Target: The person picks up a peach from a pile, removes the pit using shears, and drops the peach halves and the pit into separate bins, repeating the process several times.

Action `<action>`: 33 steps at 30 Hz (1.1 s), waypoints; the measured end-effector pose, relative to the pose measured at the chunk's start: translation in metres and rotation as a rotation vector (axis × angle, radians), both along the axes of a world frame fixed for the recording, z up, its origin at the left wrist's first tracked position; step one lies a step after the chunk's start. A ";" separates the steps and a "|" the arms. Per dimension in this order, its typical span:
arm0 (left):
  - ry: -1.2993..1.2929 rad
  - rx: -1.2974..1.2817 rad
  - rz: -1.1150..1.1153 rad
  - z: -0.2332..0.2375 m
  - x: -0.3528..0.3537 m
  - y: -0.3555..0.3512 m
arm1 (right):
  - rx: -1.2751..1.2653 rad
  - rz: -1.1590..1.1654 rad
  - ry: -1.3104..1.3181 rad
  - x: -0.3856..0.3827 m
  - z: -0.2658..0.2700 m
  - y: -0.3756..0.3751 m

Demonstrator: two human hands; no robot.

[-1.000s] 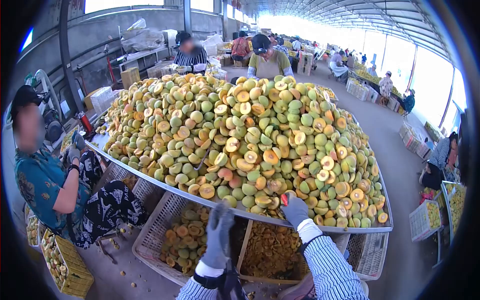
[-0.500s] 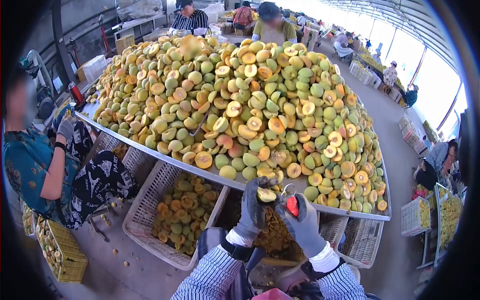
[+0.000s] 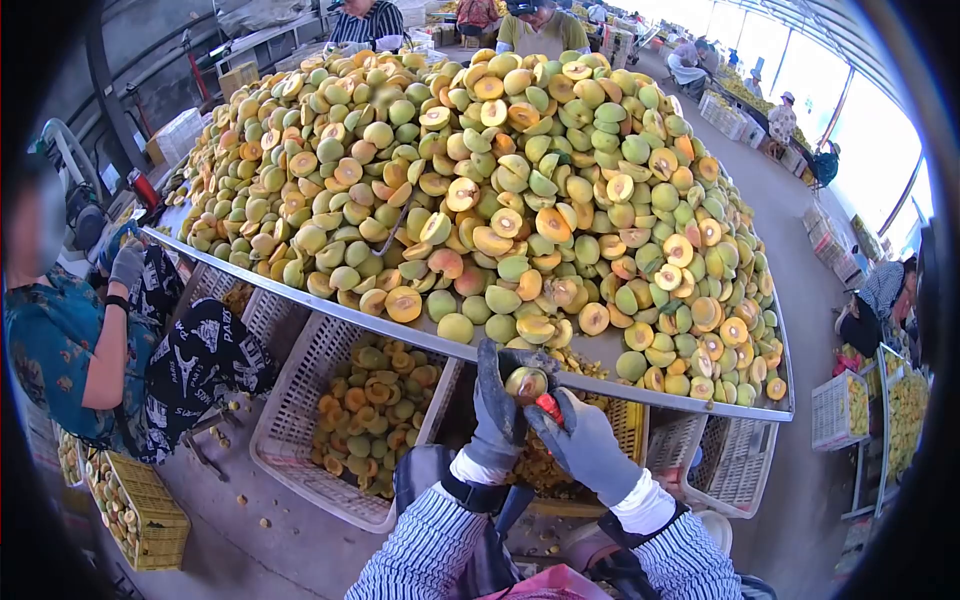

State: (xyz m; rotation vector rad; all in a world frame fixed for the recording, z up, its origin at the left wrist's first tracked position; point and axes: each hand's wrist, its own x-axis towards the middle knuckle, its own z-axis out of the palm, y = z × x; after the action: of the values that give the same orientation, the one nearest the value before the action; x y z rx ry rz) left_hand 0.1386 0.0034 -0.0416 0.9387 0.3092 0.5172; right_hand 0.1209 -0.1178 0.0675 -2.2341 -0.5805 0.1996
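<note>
Both my hands wear grey gloves and meet at the near edge of the metal table (image 3: 400, 338). My left hand (image 3: 493, 405) holds a halved fruit (image 3: 525, 383) between thumb and fingers. In my right hand (image 3: 590, 440) is a tool with a red handle (image 3: 549, 408), its tip against the fruit or hidden by it. Beyond my hands, a large heap of halved yellow-green fruit (image 3: 480, 200) covers the table. Below my hands, a yellow crate (image 3: 628, 425) holds orange-brown pieces.
A white crate (image 3: 285, 440) with fruit halves stands below the table at left. A co-worker (image 3: 70, 340) sits at the left, beside a yellow crate (image 3: 165, 525). Another white crate (image 3: 735, 470) is under the right side. More people sit behind the heap and at right.
My hands have come together. The red-handled tool has moved left to the fruit, and its metal loop, visible before, is now hidden. The view has shifted slightly.
</note>
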 end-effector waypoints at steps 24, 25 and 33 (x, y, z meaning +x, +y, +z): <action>-0.007 0.362 -0.477 0.063 -0.019 0.008 | 0.511 0.202 1.328 0.001 -0.027 -0.045; -0.054 0.400 -0.488 0.063 -0.018 0.006 | 0.513 0.197 1.329 0.000 -0.032 -0.049; -0.131 0.502 -0.490 0.058 -0.016 -0.012 | 0.797 0.252 1.641 -0.004 -0.040 -0.065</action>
State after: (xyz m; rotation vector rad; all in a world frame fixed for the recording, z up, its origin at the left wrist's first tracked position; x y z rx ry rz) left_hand 0.1224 -0.0083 0.0168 1.4081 -0.1834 0.1983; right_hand 0.1166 -0.1826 0.0277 -0.7026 0.0488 1.4232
